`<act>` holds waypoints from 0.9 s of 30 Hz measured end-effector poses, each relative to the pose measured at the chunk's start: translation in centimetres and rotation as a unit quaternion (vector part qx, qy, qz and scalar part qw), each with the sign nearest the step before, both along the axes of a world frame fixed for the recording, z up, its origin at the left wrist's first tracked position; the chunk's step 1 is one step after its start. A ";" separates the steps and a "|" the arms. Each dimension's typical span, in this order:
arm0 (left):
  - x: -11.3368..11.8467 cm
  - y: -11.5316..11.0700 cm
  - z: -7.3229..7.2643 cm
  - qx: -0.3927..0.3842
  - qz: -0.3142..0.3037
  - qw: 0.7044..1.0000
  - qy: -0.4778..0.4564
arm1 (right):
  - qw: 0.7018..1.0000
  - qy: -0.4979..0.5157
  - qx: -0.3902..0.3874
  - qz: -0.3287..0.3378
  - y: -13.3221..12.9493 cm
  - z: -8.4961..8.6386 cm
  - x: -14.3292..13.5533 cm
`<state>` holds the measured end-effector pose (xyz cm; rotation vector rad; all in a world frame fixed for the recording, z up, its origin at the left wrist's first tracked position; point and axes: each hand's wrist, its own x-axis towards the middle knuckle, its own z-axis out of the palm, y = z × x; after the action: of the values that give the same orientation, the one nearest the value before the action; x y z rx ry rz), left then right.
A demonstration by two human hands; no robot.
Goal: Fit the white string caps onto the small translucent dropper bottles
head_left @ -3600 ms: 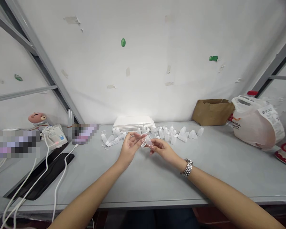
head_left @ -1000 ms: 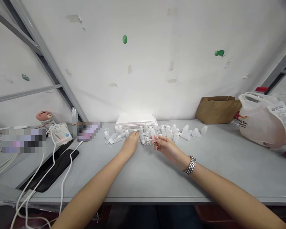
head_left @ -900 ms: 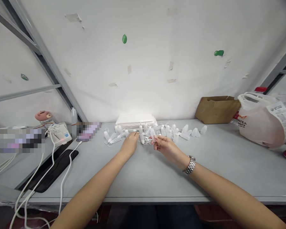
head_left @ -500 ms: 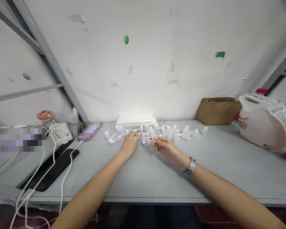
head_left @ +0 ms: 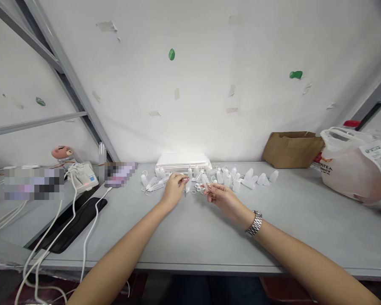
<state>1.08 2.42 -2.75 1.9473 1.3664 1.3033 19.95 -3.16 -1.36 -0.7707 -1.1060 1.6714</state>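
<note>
My right hand pinches a small translucent squeeze bottle between thumb and fingers, tilted above the table. My left hand is closed at the fingertips on another small bottle, whose narrow tip points down. Part of that bottle is covered by the fingers. White cap rings lie between the two hands. More bottles, some with looped caps, stand and lie behind and on both sides, such as a lying bottle left of my left hand.
A stack of white boards or boxes sits against the wall. To the right are loose caps, a brown paper box and a plastic bag. On the left lie a phone, a charger, cables and a black case.
My left hand's fingers have lifted slightly, and the bottle at them has shifted left and tilted. My right hand stays nearly in place with its bottle. The view has shifted slightly.
</note>
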 end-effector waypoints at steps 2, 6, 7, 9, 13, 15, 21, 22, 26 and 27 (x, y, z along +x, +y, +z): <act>0.2 -0.3 0.5 -0.078 -0.033 0.991 -0.101 | 1.000 -0.003 0.000 -0.003 0.0 0.0 0.0; 0.5 -1.5 1.6 -0.197 -0.116 0.929 -0.292 | 1.000 -0.025 0.005 -0.018 0.0 -0.1 -0.2; 0.6 -1.8 1.8 -0.207 -0.123 0.915 -0.322 | 0.999 -0.033 0.010 -0.019 0.0 -0.1 -0.2; 0.8 -2.3 2.1 -0.221 -0.126 0.893 -0.371 | 0.998 -0.049 0.025 -0.015 0.0 -0.2 -0.4; 1.1 -3.0 2.3 -0.263 -0.137 0.848 -0.439 | 0.994 -0.089 0.063 0.009 -0.2 -0.2 -0.6; 1.3 -3.2 2.3 -0.277 -0.151 0.834 -0.453 | 0.991 -0.108 0.078 0.022 -0.3 -0.1 -0.7; 1.7 -3.8 2.4 -0.270 -0.173 0.847 -0.424 | 0.982 -0.156 0.107 0.016 -0.8 0.6 -1.0; 1.7 -3.8 2.4 -0.264 -0.174 0.855 -0.411 | 0.981 -0.162 0.110 0.007 -0.9 0.7 -1.1; 1.6 -3.7 2.2 -0.236 -0.172 0.883 -0.368 | 0.968 -0.202 0.135 -0.056 -1.4 0.4 -1.5; 1.6 -3.7 2.1 -0.234 -0.168 0.885 -0.365 | 0.962 -0.216 0.144 -0.079 -1.5 0.4 -1.5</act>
<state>2.71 -1.28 -0.67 1.1135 0.8074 1.2007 18.42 -4.70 -0.99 -1.0301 -1.5072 1.1992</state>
